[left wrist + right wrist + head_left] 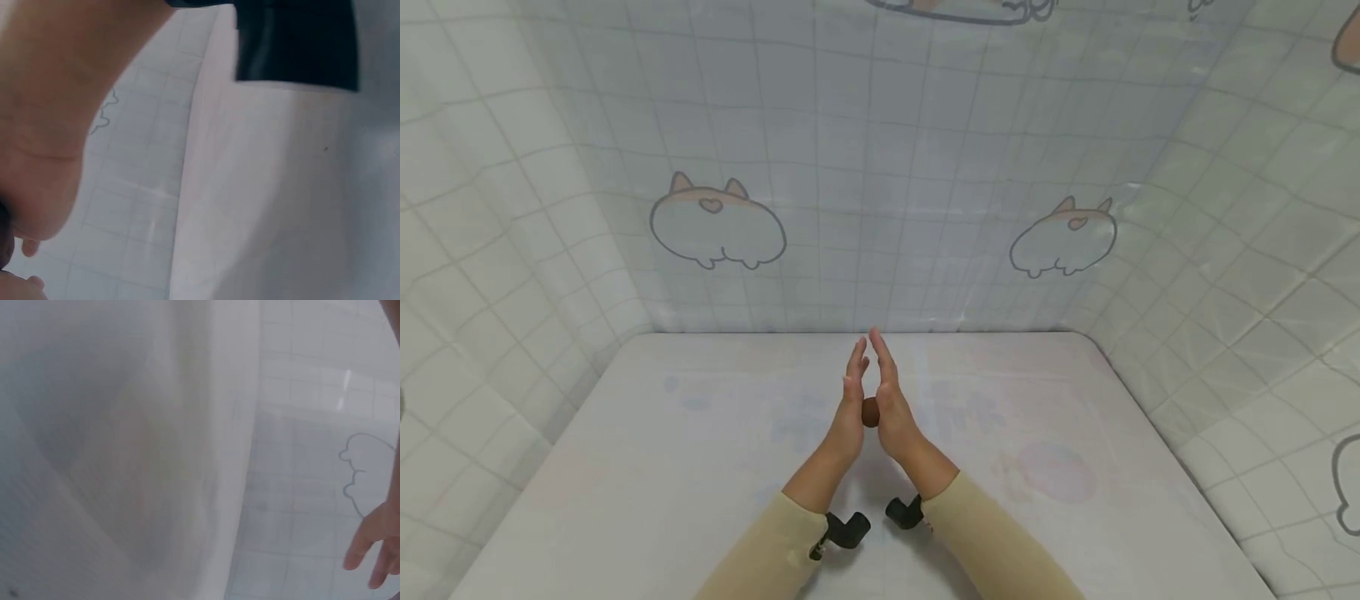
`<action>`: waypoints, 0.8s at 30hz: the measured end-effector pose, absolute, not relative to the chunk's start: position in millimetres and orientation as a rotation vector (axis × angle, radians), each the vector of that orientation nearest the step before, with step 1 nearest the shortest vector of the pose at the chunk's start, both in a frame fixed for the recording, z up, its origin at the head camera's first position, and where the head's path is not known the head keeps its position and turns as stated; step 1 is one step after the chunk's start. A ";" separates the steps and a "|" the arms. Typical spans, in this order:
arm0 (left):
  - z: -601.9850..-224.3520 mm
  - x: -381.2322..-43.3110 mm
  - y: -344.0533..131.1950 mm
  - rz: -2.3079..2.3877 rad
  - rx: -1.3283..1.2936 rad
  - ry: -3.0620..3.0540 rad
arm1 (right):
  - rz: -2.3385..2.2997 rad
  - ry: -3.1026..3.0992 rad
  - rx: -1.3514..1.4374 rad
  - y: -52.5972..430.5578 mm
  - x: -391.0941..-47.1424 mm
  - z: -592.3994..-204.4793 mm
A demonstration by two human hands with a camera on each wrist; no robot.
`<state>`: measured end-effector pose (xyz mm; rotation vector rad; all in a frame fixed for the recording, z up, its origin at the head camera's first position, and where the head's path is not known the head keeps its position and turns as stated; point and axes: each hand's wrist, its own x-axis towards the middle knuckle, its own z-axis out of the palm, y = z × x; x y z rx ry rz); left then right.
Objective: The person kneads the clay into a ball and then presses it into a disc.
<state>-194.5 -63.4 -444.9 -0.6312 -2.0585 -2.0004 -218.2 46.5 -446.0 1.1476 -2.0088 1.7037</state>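
Between the two palms sits a small round brown ball (870, 412). My left hand (852, 410) presses against its left side, with the fingers extended forward. From the other side the palm of my right hand (893, 414) touches it, fingers straight and leaning toward the left fingertips. Both hands are raised over the white table. In the left wrist view, the heel of the left hand (44, 194) shows beside a dark sliver of the ball (5, 236). Only a few fingers (359, 550) appear at the right edge of the right wrist view, where the ball is out of sight.
A white table (700, 467) with faint printed patterns spreads beneath the hands. Grid-patterned curtains (895, 167) with cartoon animal drawings enclose its back and sides. Black camera mounts (848, 531) stick out from both wrists, below light yellow sleeves (767, 550).
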 end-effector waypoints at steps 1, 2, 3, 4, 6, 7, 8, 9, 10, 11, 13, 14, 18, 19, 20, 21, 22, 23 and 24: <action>-444.4 -194.9 -63.8 -1.995 -0.639 -2.046 | 1.722 -2.003 1.157 46.1 -218.5 -447.0; -443.5 -195.2 -64.2 -1.993 -0.647 -2.032 | 1.742 -1.994 1.167 45.6 -218.8 -448.2; -442.5 -195.6 -64.8 -1.993 -0.655 -2.018 | 1.759 -1.984 1.175 44.9 -219.0 -449.2; -441.3 -195.9 -65.2 -1.995 -0.662 -2.006 | 1.771 -1.972 1.184 44.3 -219.1 -450.5; -438.4 -196.5 -66.3 -1.997 -0.680 -1.984 | 1.779 -1.946 1.199 42.8 -219.0 -452.1; -437.1 -196.8 -66.8 -1.995 -0.688 -1.976 | 1.789 -1.929 1.211 42.1 -218.7 -452.7; -435.7 -197.1 -67.3 -1.996 -0.692 -1.971 | 1.795 -1.912 1.224 41.6 -218.2 -453.3; -434.4 -197.3 -67.9 -1.996 -0.693 -1.968 | 1.801 -1.897 1.237 41.0 -217.4 -453.6; -433.2 -197.5 -68.5 -1.993 -0.692 -1.967 | 1.803 -1.884 1.250 40.6 -216.5 -453.8; -432.0 -197.5 -69.0 -1.991 -0.688 -1.965 | 1.799 -1.872 1.261 40.1 -215.3 -453.4; -430.2 -197.9 -70.0 -1.997 -0.671 -1.964 | 1.800 -1.852 1.281 39.3 -212.6 -452.5; -429.5 -198.2 -70.4 -2.003 -0.663 -1.963 | 1.794 -1.844 1.289 38.8 -211.3 -451.9; -429.0 -200.6 -71.6 -2.031 -0.626 -1.977 | 1.772 -1.828 1.295 37.3 -205.9 -449.8; -429.4 -201.4 -71.9 -2.035 -0.620 -1.981 | 1.768 -1.825 1.293 36.8 -204.7 -449.3; -430.1 -202.2 -72.1 -2.034 -0.613 -1.988 | 1.767 -1.823 1.289 36.4 -203.5 -448.9; -430.7 -202.6 -72.3 -2.034 -0.606 -1.994 | 1.766 -1.822 1.284 36.1 -202.4 -448.6; -432.0 -203.2 -72.3 -2.035 -0.602 -2.001 | 1.765 -1.820 1.278 36.0 -201.3 -448.4; -433.3 -203.7 -72.2 -2.033 -0.599 -2.008 | 1.773 -1.824 1.272 36.0 -200.1 -448.6; -434.4 -203.3 -72.1 -2.034 -0.592 -2.018 | 1.777 -1.828 1.262 36.2 -199.1 -448.6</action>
